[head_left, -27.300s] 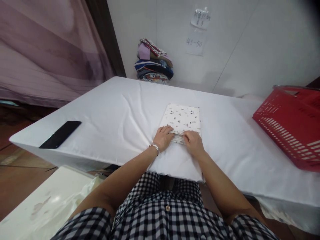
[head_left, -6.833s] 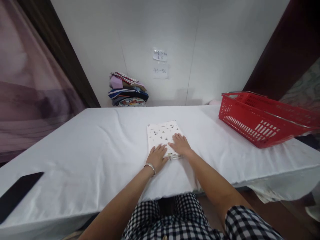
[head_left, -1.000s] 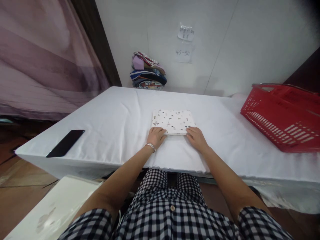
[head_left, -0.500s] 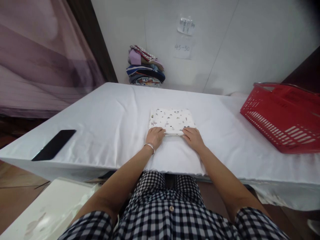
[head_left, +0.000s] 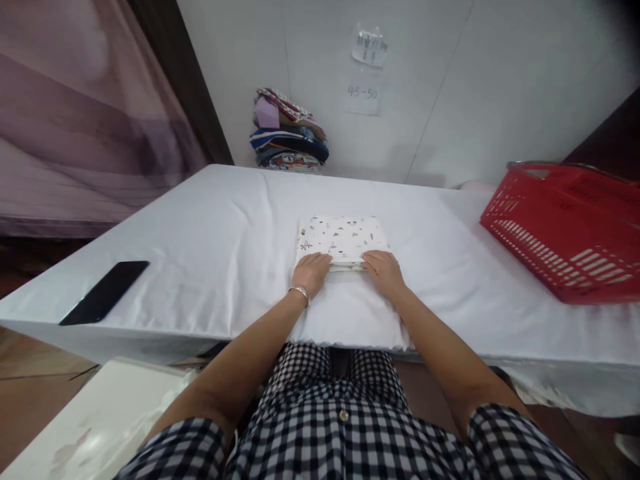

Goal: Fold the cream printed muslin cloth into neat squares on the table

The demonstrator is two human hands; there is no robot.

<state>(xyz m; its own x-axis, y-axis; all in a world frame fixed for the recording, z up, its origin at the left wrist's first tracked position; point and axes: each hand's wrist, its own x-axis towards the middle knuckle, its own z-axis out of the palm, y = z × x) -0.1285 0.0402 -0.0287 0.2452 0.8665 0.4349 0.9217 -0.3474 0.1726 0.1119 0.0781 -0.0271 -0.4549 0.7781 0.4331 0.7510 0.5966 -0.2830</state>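
A folded white cloth (head_left: 343,237) with small printed figures lies flat in the middle of the table, its layers showing along the near edge. At its near left corner is my left hand (head_left: 311,273), a bracelet on the wrist, with fingers on top and the thumb toward the edge. My right hand (head_left: 385,272) grips the near right corner in the same manner. Both hands are closed on the cloth's edge; the undersides of the fingers are hidden.
A white sheet covers the table (head_left: 210,253). A black phone-like slab (head_left: 106,292) lies at the left, and a red basket (head_left: 565,233) stands at the right. Folded fabrics (head_left: 290,133) are stacked behind the far edge. Paper signs (head_left: 364,93) hang on the wall.
Both hands stay at the near corners of the cloth. The near edge's layers look slightly more parted between the hands. The view has shifted slightly.
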